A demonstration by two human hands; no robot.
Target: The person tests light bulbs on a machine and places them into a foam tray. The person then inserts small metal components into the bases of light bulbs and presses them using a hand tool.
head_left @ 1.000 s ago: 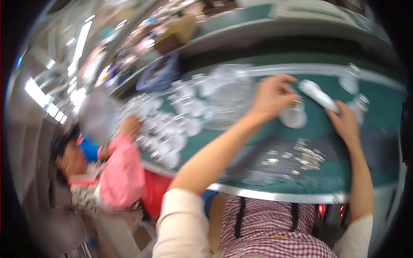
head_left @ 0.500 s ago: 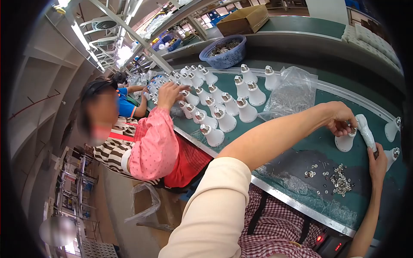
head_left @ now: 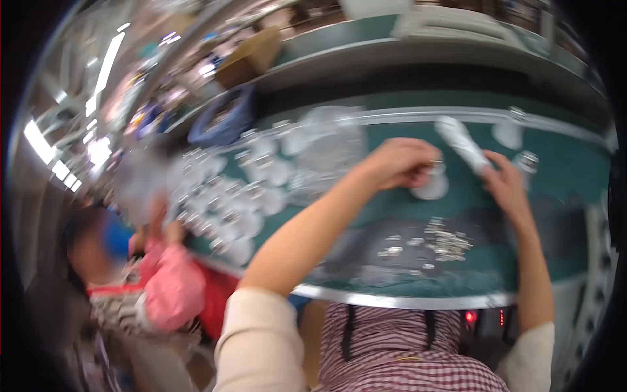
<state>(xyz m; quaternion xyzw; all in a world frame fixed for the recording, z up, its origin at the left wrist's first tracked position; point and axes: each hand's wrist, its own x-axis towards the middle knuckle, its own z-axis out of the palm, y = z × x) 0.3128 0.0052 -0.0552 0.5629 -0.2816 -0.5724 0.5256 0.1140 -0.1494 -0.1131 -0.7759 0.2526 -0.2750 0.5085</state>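
Observation:
Blur softens the whole head view. My left hand (head_left: 406, 163) has its fingers pinched at the metal top of a white cone-shaped lamp housing (head_left: 432, 188) that stands upright on the green bench. To the right, my right hand (head_left: 506, 179) is closed around the lower end of a long, white-wrapped tool (head_left: 460, 140). The tool leans to the left, its upper end apart from the housing; what kind it is, I cannot tell. In front of my hands lies a pile of small round metal parts (head_left: 449, 243). Two more lamp housings (head_left: 508, 134) stand beyond my right hand.
A clear plastic bag (head_left: 330, 147) lies left of my hands, beside several white lamp housings (head_left: 228, 202). Farther back are a blue basket (head_left: 225, 117) and a cardboard box (head_left: 251, 57). A co-worker in a pink sleeve (head_left: 175, 287) sits at left. The bench's metal edge (head_left: 405, 300) runs before me.
My view has swung to the right, so the bench and co-worker appear farther left. My left hand is still at the lamp housing's top, and my right hand still holds the white-wrapped tool.

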